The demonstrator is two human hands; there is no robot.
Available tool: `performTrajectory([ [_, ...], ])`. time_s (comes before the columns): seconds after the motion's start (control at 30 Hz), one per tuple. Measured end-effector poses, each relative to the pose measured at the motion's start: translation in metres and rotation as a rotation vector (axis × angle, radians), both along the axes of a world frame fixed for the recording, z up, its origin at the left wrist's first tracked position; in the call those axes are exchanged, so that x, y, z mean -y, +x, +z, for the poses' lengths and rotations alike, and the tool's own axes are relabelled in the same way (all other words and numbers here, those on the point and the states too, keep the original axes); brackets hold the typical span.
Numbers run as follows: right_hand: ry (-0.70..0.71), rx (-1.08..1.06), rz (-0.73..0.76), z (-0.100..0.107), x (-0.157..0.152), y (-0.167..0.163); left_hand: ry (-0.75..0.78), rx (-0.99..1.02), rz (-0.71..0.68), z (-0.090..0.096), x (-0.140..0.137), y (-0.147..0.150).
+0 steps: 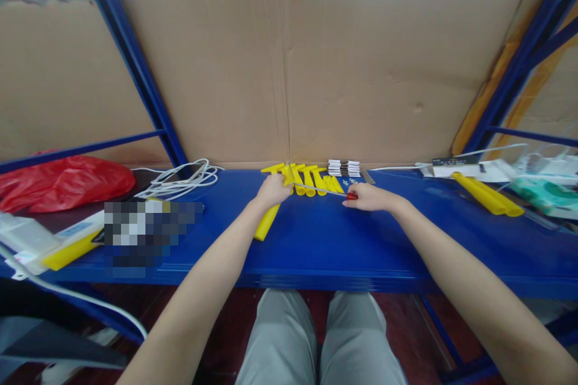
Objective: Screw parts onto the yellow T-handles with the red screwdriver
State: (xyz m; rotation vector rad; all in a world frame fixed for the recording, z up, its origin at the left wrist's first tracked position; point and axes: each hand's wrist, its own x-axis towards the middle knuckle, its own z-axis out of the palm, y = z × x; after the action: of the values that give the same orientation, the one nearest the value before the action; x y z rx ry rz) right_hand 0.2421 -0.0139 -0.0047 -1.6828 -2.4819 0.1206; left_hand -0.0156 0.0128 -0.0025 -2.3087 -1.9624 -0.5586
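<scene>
My right hand (368, 197) is closed round the red handle of a screwdriver (327, 191), its long metal shaft pointing left. The shaft's tip reaches the yellow plastic tube (267, 222) with a crosspiece that my left hand (274, 190) grips; whether a screw sits there is too small to tell. The tube's lower end slants down toward me. Just behind the hands lie several yellow T-shaped pieces (309, 190) in a row. Small yellow parts (333, 184) and tiny silvery bits (349, 181) are spread to their right, partly behind the shaft.
All this is on a blue table (343, 240) backed by cardboard (361, 72). A stack of white strips (344, 167) stands at the back. Coiled white cable (189, 179) and a red plastic bag (67, 180) lie left. Two yellow tubes (490, 195) and a green-white packet (548, 195) lie right.
</scene>
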Motion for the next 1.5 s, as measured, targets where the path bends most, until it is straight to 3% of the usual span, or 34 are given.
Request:
performTrajectory([
  [0.1, -0.025, -0.012, 0.026, 0.004, 0.002, 0.001, -0.003, -0.011, -0.004, 0.001, 0.001, 0.000],
  [0.33, 0.215, 0.068, -0.133, 0.005, 0.004, 0.002, 0.003, -0.012, -0.012, 0.001, 0.002, 0.002],
  [0.57, 0.023, -0.055, 0.029, 0.008, 0.005, 0.004, -0.007, -0.011, 0.006, 0.002, 0.004, 0.003],
  [0.8, 0.185, 0.009, -0.119, 0.002, 0.004, -0.002, -0.014, -0.005, 0.031, 0.004, 0.006, 0.003],
  [1.07, 0.040, -0.074, 0.029, 0.000, 0.002, -0.002, 0.001, 0.038, 0.033, 0.004, 0.003, -0.001],
  [1.27, 0.158, -0.077, -0.072, -0.007, -0.004, 0.002, -0.007, 0.048, 0.012, 0.002, 0.001, -0.001],
  [1.5, 0.117, -0.062, -0.094, -0.006, -0.007, 0.008, -0.002, 0.024, -0.003, 0.002, 0.002, 0.002],
])
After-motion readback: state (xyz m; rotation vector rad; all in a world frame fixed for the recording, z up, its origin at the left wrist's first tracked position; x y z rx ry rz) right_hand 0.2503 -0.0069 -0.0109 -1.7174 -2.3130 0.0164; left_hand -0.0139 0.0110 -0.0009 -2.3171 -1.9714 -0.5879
